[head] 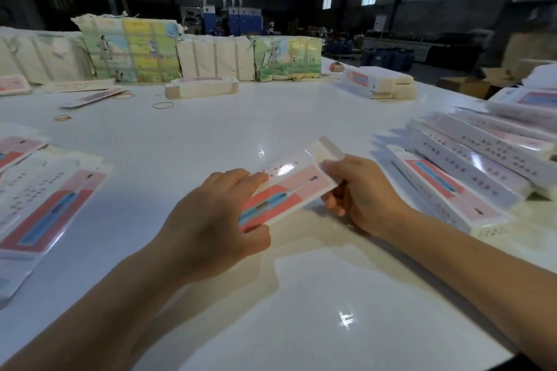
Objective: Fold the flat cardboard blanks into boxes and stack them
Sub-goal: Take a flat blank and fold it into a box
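Both hands (left [211,220], right [358,193]) grip one blank [289,187]

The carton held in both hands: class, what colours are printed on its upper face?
The carton shows red and pink blocks with a blue item printed across them; head view.

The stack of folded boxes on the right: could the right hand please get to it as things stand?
Probably yes. The stack of folded boxes lies just beside the right hand with bare table between, but that hand and the left hand hold a box now.
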### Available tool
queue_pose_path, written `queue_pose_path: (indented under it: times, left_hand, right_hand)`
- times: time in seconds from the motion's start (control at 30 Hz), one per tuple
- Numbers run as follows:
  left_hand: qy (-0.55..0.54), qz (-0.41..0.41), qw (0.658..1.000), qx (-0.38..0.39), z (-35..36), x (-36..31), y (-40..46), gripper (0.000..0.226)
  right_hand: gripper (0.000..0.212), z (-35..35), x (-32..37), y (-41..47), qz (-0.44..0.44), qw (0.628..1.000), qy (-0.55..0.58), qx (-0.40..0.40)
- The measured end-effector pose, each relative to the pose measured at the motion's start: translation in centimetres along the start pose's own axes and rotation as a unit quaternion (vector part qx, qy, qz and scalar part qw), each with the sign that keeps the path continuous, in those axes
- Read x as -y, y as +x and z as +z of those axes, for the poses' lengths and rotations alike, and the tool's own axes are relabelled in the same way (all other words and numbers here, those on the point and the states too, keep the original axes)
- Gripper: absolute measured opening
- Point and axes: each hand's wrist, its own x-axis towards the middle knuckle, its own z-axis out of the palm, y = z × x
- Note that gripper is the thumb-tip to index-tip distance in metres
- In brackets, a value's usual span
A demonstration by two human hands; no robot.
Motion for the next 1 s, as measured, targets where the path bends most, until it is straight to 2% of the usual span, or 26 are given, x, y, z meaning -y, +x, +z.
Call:
queue_pose_path:
  times: [0.03,0.1,0.2,0.3,0.4,0.53,0.6,0.7,0.83,1.0]
  left_hand:
    - [0.013,-0.003,1.0,-0.007,0.1,-0.2,0.0,0.068]
    - [0.049,-0.018,0.998,-0.034,0.4,-0.6,0.0,0.069]
    - [0.146,-0.065,0.987,-0.021,0.6,-1.2,0.4,0.093]
    - [0.201,-0.083,0.976,-0.012,0.8,-1.6,0.7,0.108]
    - [0.192,-0.091,0.977,-0.018,0.4,-1.9,0.9,0.103]
    - [0.162,-0.108,0.979,-0.065,-0.4,-1.9,1.0,0.08]
    - [0.152,-0.144,0.976,-0.058,-0.8,-1.8,1.1,0.077]
    - [0.133,-0.17,0.974,-0.069,-0.8,-1.1,1.3,0.079]
    - [0.116,-0.175,0.975,-0.073,-0.5,-0.7,1.5,0.084]
    - [0.113,-0.184,0.973,-0.08,-0.4,-0.7,1.5,0.086]
  right_hand:
    - [0.022,0.0,-0.3,-0.1,-0.019,0.999,-0.026,0.011]
    - [0.036,-0.1,-0.7,-0.2,-0.03,0.998,-0.034,0.032]
    - [0.052,0.0,-0.7,-0.2,-0.045,0.996,-0.036,0.061]
    - [0.05,0.0,-0.6,-0.2,-0.061,0.995,-0.038,0.064]
    - [0.026,-0.1,-0.5,-0.1,-0.058,0.997,-0.036,0.045]
    - [0.027,0.0,-0.4,-0.1,-0.034,0.999,-0.026,0.027]
    - [0.025,-0.1,0.0,-0.3,-0.051,0.998,-0.036,-0.032]
    - [0.011,-0.3,0.6,-0.9,-0.137,0.979,-0.092,-0.118]
    - [0.017,0.7,0.6,-1.8,-0.224,0.95,-0.196,-0.098]
    - [0.02,1.3,0.6,-2.0,-0.235,0.95,-0.185,-0.093]
